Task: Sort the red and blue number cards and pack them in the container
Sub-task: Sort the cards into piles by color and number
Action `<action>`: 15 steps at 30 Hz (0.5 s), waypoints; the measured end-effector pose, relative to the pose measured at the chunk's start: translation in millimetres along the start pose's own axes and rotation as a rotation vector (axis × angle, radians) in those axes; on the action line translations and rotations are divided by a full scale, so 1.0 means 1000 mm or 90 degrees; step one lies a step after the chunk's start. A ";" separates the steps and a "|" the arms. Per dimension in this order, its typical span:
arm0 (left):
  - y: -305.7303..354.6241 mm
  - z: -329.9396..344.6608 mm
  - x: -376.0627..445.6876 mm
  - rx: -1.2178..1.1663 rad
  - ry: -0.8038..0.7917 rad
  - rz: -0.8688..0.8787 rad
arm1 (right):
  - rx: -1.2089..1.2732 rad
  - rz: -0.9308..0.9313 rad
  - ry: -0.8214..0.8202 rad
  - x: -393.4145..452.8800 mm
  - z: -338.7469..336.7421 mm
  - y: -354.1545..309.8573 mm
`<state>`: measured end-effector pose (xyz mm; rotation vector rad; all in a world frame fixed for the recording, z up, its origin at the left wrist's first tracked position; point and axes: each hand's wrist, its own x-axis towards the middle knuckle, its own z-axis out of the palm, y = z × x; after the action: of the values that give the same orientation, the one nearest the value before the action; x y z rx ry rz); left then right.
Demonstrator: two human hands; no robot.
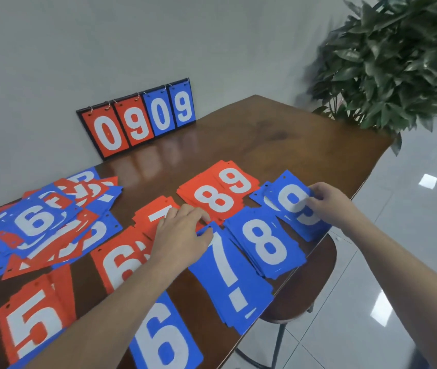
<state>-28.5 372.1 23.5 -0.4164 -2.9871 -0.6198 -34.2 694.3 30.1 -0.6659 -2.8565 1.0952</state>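
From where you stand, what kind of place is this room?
Probably an office or activity room, not a home kitchen or workshop. A polished wooden table stands against a plain grey wall, a flip scoreboard leans there, a potted plant fills the corner, and the floor is glossy tile.

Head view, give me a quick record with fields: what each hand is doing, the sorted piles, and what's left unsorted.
left hand: pinches top edge of blue 7 pile
right hand: holds blue 9 card
sorted red: 5, 6, 7, 8, 9
sorted blue: 6, 7, 8, 9
unsorted: mixed heap, table's left
scoreboard: 09 09, against wall
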 end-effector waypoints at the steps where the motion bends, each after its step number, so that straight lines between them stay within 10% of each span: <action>1: 0.002 0.002 0.005 0.001 0.003 0.000 | -0.053 -0.006 0.006 0.004 0.003 0.004; 15: -0.029 -0.017 0.001 0.013 0.039 -0.128 | -0.097 -0.248 0.061 0.005 0.049 -0.027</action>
<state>-37.4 340.3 27.9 -0.0933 -2.9957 -0.6050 -57.0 647.3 9.8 -0.1440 -2.8343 0.7732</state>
